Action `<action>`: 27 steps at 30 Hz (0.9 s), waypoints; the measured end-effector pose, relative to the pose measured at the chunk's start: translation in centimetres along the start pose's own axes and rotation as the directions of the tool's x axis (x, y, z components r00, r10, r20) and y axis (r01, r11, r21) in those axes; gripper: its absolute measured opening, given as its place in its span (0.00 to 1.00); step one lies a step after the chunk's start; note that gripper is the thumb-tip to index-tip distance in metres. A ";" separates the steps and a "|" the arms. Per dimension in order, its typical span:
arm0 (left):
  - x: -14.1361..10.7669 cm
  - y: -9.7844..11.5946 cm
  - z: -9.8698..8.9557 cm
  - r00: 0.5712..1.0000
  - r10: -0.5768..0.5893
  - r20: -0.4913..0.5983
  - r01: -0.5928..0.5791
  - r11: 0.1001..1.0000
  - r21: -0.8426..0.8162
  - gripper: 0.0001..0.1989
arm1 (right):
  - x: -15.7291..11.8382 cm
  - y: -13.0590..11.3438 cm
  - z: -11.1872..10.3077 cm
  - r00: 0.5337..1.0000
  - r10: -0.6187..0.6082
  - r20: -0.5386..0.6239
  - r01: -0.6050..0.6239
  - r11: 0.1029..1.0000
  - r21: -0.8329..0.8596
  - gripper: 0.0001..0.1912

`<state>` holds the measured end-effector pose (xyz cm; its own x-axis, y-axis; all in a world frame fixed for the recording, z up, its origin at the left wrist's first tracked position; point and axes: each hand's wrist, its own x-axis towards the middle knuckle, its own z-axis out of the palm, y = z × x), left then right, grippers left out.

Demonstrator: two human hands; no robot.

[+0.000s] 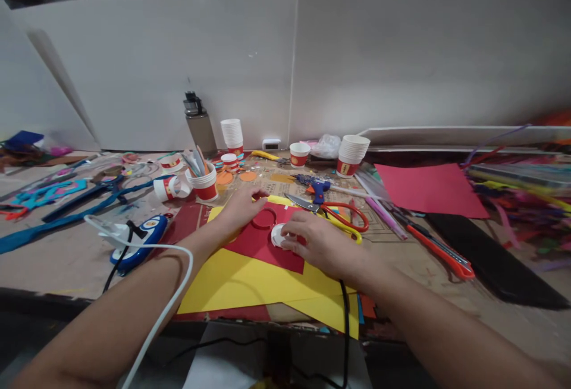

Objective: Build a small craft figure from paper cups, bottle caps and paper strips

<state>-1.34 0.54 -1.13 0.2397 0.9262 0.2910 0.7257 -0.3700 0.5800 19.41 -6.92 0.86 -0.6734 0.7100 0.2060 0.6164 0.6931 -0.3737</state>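
Observation:
My right hand (319,240) pinches a small white round disc (278,235), perhaps a cup's base, against a sheet of red paper (267,252). To its left, a dark circular outline (264,219) shows on the same sheet. My left hand (243,206) rests at the far left edge of the red paper, fingers slightly apart and seemingly holding nothing. Under the red sheet lies yellow paper (227,285). Scissors with red and yellow handles (343,216) lie just beyond my right hand, touching a blue glue gun (319,191).
Paper cups (353,156) are stacked at the back, and a cup holds pens (204,182). A white cable (187,276) crosses over my left forearm from a blue power strip (149,237). Right of me lie a red cutter (441,252), a black slab (495,264) and pink-red paper (430,190).

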 end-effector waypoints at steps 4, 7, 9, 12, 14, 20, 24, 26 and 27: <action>0.6 -0.9 0.1 0.998 -0.031 -0.057 0.030 0.999 -0.020 0.10 | 0.1 0.3 0.2 0.999 0.020 -0.038 -0.019 0.999 0.027 0.09; 0.2 -0.8 0.2 0.990 0.016 -0.141 -0.023 0.999 -0.048 0.10 | 0.1 0.6 0.4 0.997 0.020 -0.074 -0.017 0.999 0.047 0.08; -0.6 0.0 0.1 0.961 0.172 -0.218 -0.185 0.982 -0.041 0.10 | 0.2 0.6 0.5 0.994 0.013 -0.105 -0.006 0.998 0.070 0.07; -2.2 1.9 -0.3 0.873 0.470 -0.132 -0.482 0.873 -0.076 0.10 | 0.3 0.7 0.3 0.985 0.005 -0.174 0.012 0.995 0.096 0.07; -3.2 3.2 -0.5 0.766 0.643 0.012 -0.633 0.757 -0.162 0.09 | 0.3 0.8 0.1 0.978 -0.027 -0.205 0.050 0.993 0.109 0.06; -4.8 5.5 0.1 0.390 0.918 0.077 -0.914 0.396 -0.090 0.12 | 0.5 1.5 0.0 0.986 0.012 -0.167 0.011 0.990 0.142 0.05; -5.3 5.6 0.9 0.223 0.973 0.057 -0.975 0.222 0.024 0.10 | 0.7 1.6 0.7 0.977 0.092 -0.194 -0.071 0.991 0.112 0.07; -5.3 5.6 1.3 0.201 0.979 0.022 -0.979 0.200 0.049 0.09 | 0.8 1.2 0.5 0.969 0.135 -0.206 -0.110 0.985 0.130 0.08; -5.4 5.5 1.4 0.217 0.976 -0.012 -0.975 0.217 0.053 0.09 | 1.0 0.8 0.2 0.967 0.156 -0.202 -0.127 0.981 0.146 0.08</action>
<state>2.29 -6.39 -0.53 0.7529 -0.1611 0.6381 -0.0420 -0.9794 -0.1977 19.23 -5.67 0.60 -0.4727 0.8196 0.3237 0.6309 0.5712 -0.5250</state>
